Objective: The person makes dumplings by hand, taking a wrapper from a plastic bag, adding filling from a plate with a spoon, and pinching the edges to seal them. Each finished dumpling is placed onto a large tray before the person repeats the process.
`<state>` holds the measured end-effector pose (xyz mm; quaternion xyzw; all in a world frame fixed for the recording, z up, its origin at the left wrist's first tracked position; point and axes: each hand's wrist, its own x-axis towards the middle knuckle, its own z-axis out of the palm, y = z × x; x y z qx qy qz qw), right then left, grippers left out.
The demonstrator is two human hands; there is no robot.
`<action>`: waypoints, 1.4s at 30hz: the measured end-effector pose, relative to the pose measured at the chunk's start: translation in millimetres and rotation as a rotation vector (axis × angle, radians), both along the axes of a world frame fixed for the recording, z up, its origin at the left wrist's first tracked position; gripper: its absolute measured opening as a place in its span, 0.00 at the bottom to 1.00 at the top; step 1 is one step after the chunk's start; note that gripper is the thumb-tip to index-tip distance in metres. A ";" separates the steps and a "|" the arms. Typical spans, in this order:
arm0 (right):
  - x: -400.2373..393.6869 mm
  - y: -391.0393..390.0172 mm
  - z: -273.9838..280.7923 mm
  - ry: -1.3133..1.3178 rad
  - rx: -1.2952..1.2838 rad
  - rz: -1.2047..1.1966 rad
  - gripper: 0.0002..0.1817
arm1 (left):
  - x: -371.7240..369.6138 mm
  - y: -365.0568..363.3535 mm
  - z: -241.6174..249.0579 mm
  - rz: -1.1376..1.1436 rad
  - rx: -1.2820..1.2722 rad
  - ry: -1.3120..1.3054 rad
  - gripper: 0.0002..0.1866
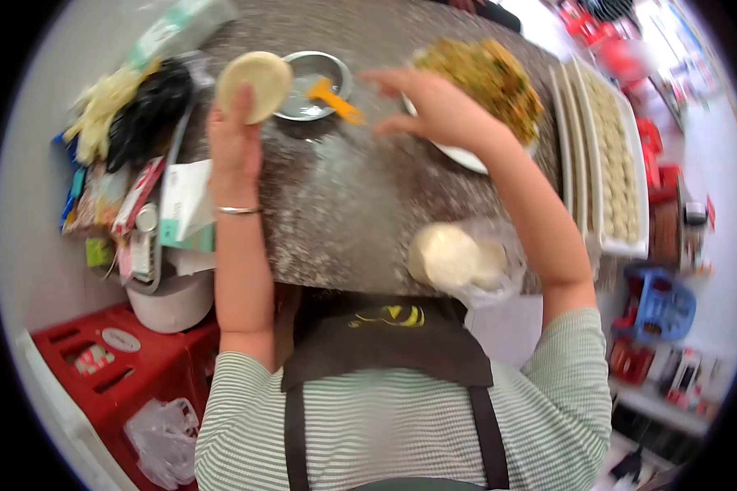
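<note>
Left hand (236,151): holding one flat, round, pale dough piece (262,78), left of one round metal bowl (345,78).
Bowl: one orange plastic tool (333,101) crossing its rim.
Right hand (413,98): blurring, fingers standing wide.
Room: brown speckled counter (327,204) running between forearms to its edge.
Hidden: right wrist covering part of one white plate (464,159).

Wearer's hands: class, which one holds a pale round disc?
The left hand, beside the metal bowl, holds the pale round disc. The right hand, near the heaped plate, holds nothing visible, its thumb and fingers apart.
</note>
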<state>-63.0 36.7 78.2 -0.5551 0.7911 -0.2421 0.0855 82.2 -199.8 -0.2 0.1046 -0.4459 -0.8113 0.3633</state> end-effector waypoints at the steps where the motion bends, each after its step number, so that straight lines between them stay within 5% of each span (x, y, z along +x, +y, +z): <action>1: 1.3 13.6 8.0 -0.022 -0.031 -0.022 0.37 | 0.7 8.3 6.3 -0.055 -0.064 -0.022 0.16; 4: 23.3 44.0 16.3 -0.417 -0.379 -0.198 0.42 | -4.0 49.1 29.7 -0.144 -0.210 -0.072 0.20; 6: 48.2 66.9 26.7 -0.431 -0.380 -0.221 0.41 | -2.7 100.6 63.8 -0.257 -0.470 -0.182 0.24; 10: 78.9 117.9 31.8 -0.580 -0.446 -0.300 0.32 | -2.1 163.5 87.9 -0.570 -0.561 -0.179 0.33; 17: 124.3 198.3 0.6 -1.020 -0.504 -0.637 0.23 | 24.8 211.8 60.7 -0.626 -0.759 -0.183 0.44; 19: 130.3 218.2 -20.6 -0.516 -0.058 -0.712 0.25 | 36.5 210.6 48.8 -0.727 -1.338 -0.261 0.43; 22: 136.9 223.0 -23.9 -0.498 -0.025 -0.799 0.25 | 45.7 208.5 53.8 -0.805 -1.355 -0.458 0.40; 27: 146.2 215.0 -44.7 -0.624 -0.133 -0.885 0.24 | 53.4 200.6 55.7 -0.791 -1.288 -0.401 0.37; 31: 150.5 209.3 -31.6 -0.437 -0.031 -0.828 0.22 | 53.7 191.5 54.7 -0.861 -1.136 -0.348 0.34; 33: 142.8 213.3 -28.3 -0.107 -0.249 -0.708 0.17 | 49.3 199.0 56.1 -0.778 -1.137 -0.336 0.31; 35: 141.6 210.1 -25.1 -0.216 -0.284 -0.705 0.12 | 42.7 211.5 58.7 -0.690 -1.135 -0.325 0.28; 37: 139.0 208.2 -32.2 0.005 -0.313 -0.640 0.10 | 35.7 224.1 61.5 -0.600 -1.355 -0.209 0.20; 42: 140.5 208.3 -31.2 0.212 -0.342 -0.635 0.08 | 34.5 234.5 54.8 -0.541 -1.346 -0.199 0.17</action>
